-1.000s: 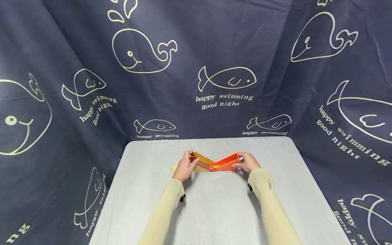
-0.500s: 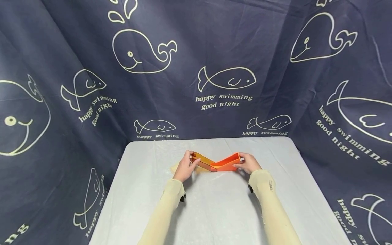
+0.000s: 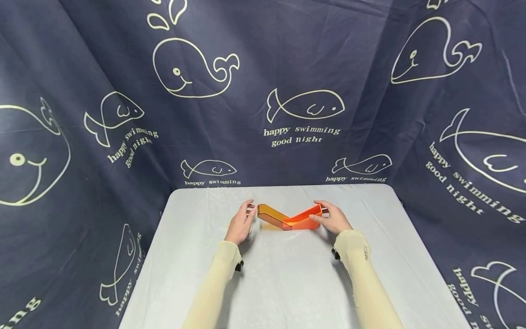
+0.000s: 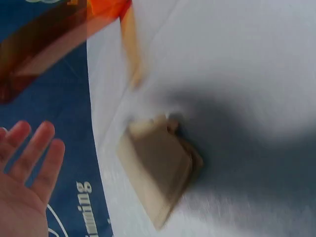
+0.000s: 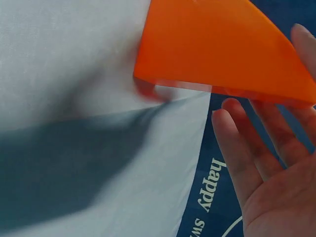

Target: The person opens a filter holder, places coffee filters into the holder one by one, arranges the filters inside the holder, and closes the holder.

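The orange holder (image 3: 306,222) is sitting just right of centre in the lower half of the head frame, its flat lower edge resting on the white table (image 3: 287,283). The translucent amber piece (image 3: 272,214) is meeting its low end and slanting up toward the left, the pair forming a shallow V. Since no fingers are visibly bearing the amber piece, I judge its lower end is bracing or fastening it at the orange holder; I cannot tell which.

My left hand (image 3: 241,222) is releasing nothing and grasping nothing: its fingers are extending beside the raised left end, with a slight gap showing. That nearness is, in my judgement, leaving a tip-over within reach.

My right hand (image 3: 334,220) is standing around the tall right end, thumb on the near side, forefinger reaching past the far edge. Its fingers are showing straight and spread at the right of the right wrist view, so I am judging this as loose steadying, not clenching; how firmly they are touching, I cannot tell.

A tan shape (image 4: 158,163) is appearing mid-frame in the left wrist view; blur is hiding its nature.
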Demonstrator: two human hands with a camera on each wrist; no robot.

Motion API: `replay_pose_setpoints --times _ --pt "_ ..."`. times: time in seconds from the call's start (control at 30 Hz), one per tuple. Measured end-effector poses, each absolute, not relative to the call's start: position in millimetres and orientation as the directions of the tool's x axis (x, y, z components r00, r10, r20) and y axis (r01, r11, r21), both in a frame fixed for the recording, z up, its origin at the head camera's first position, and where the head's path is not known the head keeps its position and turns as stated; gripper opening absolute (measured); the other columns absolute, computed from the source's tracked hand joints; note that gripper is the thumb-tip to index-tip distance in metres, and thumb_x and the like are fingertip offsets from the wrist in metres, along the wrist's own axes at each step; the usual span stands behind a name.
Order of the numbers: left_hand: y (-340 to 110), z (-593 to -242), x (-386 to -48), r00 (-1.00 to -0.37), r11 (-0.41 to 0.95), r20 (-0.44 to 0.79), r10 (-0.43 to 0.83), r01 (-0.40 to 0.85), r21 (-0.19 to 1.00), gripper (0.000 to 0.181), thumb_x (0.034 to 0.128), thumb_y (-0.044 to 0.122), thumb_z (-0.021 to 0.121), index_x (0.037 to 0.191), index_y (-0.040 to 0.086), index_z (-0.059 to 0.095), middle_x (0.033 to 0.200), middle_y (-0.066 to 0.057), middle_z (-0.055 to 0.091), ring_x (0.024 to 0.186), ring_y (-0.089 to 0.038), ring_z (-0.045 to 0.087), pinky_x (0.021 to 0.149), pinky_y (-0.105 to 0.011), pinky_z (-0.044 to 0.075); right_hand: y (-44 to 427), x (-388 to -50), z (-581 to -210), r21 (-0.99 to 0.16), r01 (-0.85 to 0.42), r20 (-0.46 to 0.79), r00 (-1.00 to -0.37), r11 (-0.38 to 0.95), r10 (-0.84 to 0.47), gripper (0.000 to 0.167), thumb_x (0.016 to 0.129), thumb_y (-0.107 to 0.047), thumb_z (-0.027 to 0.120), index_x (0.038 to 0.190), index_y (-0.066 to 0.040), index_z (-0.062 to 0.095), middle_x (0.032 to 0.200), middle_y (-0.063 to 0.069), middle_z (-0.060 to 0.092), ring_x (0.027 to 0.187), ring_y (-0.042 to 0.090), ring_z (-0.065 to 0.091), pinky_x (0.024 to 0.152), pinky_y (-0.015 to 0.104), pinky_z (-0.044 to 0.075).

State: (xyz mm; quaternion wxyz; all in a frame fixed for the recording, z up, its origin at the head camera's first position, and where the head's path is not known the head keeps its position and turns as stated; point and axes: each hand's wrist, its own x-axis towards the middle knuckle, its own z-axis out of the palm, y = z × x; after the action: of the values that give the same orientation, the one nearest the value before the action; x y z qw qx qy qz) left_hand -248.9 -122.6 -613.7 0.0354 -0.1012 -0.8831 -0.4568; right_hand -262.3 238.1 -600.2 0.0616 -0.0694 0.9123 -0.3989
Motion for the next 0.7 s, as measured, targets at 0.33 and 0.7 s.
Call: replay_pose_setpoints --times 0.33,0.7 --pt "-156.6 -619.2 -249.1 -0.993 0.740 0.110 0.037 0.101 0.665 0.037 0.1048 0.024 0.062 0.138 0.007 0.059 0.136 -0.012 0.063 0.121 -0.032 0.065 0.102 -0.053 0.052 235.1 -261.3 -602.5 -0.737 -0.110 0.004 -0.987 0.666 -0.159 0.055 0.101 -0.037 0.067 0.148 -0.010 0.055 0.134 0.018 0.067 0.121 0.041 0.063 0.103 0.058 0.050" --pt "-177.2 -650.2 -243.2 -0.999 0.864 -0.034 0.011 -0.008 0.503 0.069 0.0914 0.019 0.079 0.151 0.003 0.049 0.148 -0.021 0.057 0.136 -0.040 0.053 0.113 -0.055 0.044 232.7 -260.6 -609.5 -0.757 -0.111 0.025 -0.990 0.644 -0.141 0.050 0.101 -0.036 0.068 0.143 -0.010 0.059 0.122 0.012 0.071 0.114 0.035 0.064 0.098 0.054 0.051"
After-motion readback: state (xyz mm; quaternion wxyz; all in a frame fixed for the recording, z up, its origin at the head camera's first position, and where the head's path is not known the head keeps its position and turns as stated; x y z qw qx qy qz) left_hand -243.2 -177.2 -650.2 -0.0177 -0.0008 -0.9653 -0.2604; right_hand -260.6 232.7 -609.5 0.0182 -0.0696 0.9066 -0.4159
